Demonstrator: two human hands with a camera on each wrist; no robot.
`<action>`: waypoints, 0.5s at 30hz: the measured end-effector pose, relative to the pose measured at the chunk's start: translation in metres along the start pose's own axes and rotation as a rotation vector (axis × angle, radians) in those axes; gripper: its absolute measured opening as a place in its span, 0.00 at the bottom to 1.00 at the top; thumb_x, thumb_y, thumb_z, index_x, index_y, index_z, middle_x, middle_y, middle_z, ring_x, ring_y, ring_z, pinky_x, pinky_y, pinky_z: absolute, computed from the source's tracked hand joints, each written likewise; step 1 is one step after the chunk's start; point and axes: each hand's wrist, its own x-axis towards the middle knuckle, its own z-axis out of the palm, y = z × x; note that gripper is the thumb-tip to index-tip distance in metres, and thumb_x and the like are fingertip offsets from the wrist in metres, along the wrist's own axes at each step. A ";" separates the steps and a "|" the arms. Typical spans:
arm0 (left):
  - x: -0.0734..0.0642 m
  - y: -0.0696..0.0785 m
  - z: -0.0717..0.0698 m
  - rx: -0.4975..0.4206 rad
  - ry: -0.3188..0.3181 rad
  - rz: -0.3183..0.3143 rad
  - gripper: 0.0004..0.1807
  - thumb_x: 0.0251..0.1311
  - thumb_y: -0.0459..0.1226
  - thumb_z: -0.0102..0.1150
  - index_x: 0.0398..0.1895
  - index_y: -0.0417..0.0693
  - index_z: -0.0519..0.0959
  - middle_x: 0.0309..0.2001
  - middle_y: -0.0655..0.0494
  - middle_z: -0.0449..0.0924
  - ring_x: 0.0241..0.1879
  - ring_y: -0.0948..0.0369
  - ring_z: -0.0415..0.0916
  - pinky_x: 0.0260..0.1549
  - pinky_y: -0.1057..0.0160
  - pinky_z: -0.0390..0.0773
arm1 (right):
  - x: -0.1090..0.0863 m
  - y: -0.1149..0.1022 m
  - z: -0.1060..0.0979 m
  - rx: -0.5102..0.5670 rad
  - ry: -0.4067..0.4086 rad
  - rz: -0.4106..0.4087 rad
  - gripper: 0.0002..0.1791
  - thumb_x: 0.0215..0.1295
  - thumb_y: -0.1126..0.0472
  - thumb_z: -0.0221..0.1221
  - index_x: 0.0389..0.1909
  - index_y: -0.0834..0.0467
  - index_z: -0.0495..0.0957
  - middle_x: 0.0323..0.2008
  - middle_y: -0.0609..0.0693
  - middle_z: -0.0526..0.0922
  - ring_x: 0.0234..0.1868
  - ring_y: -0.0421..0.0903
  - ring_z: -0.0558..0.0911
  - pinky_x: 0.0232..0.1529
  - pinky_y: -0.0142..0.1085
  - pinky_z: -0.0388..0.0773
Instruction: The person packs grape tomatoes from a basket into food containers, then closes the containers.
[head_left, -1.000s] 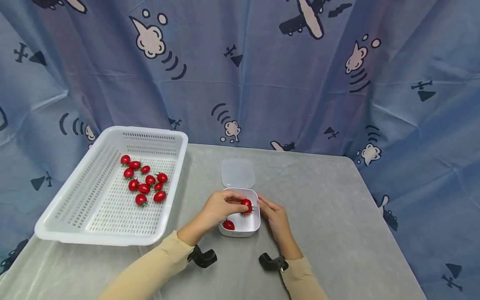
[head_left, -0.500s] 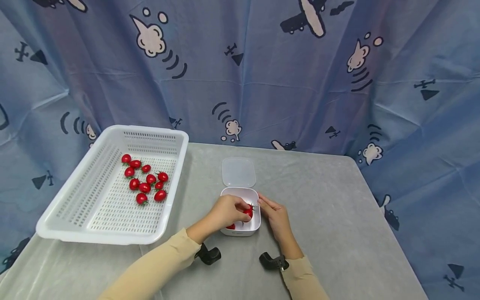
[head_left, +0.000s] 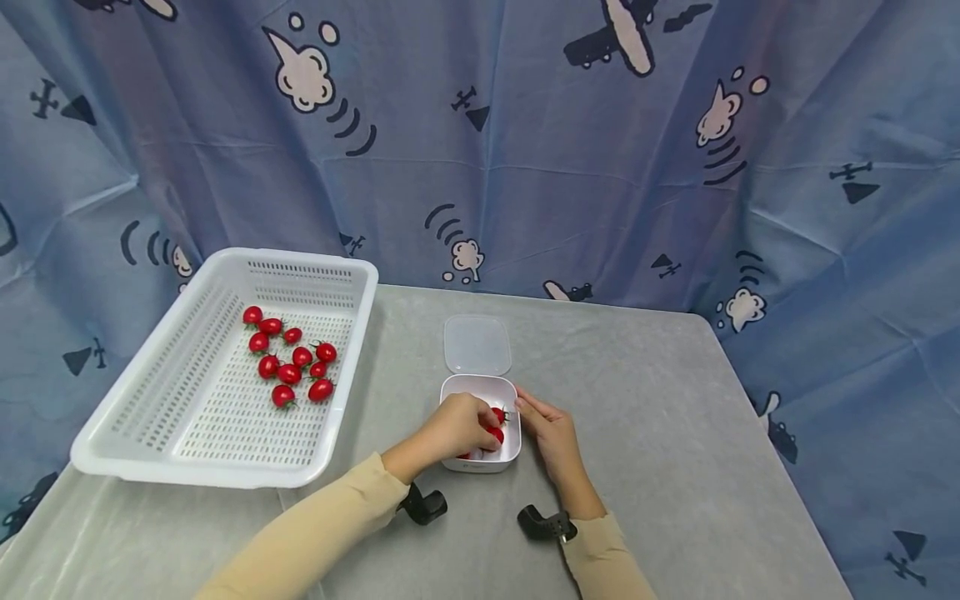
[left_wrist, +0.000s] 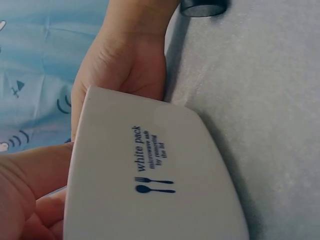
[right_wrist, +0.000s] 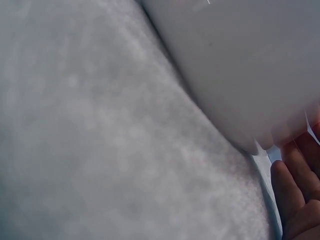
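Observation:
My left hand [head_left: 459, 425] reaches down into a small white lidless box [head_left: 474, 467], pinching a red cherry tomato [head_left: 493, 435] between thumb and fingers. Another cherry tomato [head_left: 498, 414] lies just beyond it in the box, and a bit of red shows below the hand. Extended fingers of my right hand [head_left: 553, 437] rest against the box's right side. Printed lettering faces the left wrist view on the box wall [left_wrist: 150, 160], where my left hand [left_wrist: 30, 190] shows at lower left. In the right wrist view, fingers [right_wrist: 295, 185] lie beside the box wall.
A large white perforated basket [head_left: 142, 450] with several cherry tomatoes [head_left: 288, 374] stands on the left of the grey tabletop [head_left: 637, 400]. The translucent lid [head_left: 477, 345] lies flat just behind the box. A blue patterned curtain [head_left: 405, 150] hangs behind.
My left hand has moved slightly right and lower into the box with the cherry tomato, uncovering another tomato beyond it. The right hand stays at the box's side.

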 end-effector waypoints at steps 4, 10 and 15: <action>0.003 0.002 0.000 0.021 -0.017 -0.025 0.07 0.43 0.31 0.76 0.27 0.42 0.86 0.21 0.58 0.82 0.13 0.68 0.68 0.16 0.72 0.71 | 0.000 0.000 0.000 0.005 0.004 0.012 0.21 0.67 0.61 0.63 0.58 0.65 0.79 0.59 0.59 0.79 0.50 0.26 0.81 0.50 0.22 0.78; 0.005 0.002 0.001 0.038 -0.032 -0.053 0.08 0.42 0.30 0.77 0.27 0.43 0.86 0.22 0.58 0.82 0.16 0.67 0.69 0.18 0.72 0.70 | 0.000 0.000 0.000 0.006 0.004 0.020 0.21 0.67 0.61 0.63 0.58 0.65 0.79 0.59 0.59 0.80 0.50 0.26 0.81 0.50 0.22 0.78; 0.006 0.001 0.003 0.058 -0.031 -0.046 0.08 0.42 0.31 0.77 0.27 0.43 0.86 0.23 0.58 0.82 0.19 0.66 0.68 0.20 0.72 0.69 | -0.001 0.000 0.000 -0.006 0.009 0.009 0.21 0.66 0.60 0.63 0.57 0.66 0.79 0.58 0.60 0.80 0.50 0.26 0.81 0.50 0.22 0.78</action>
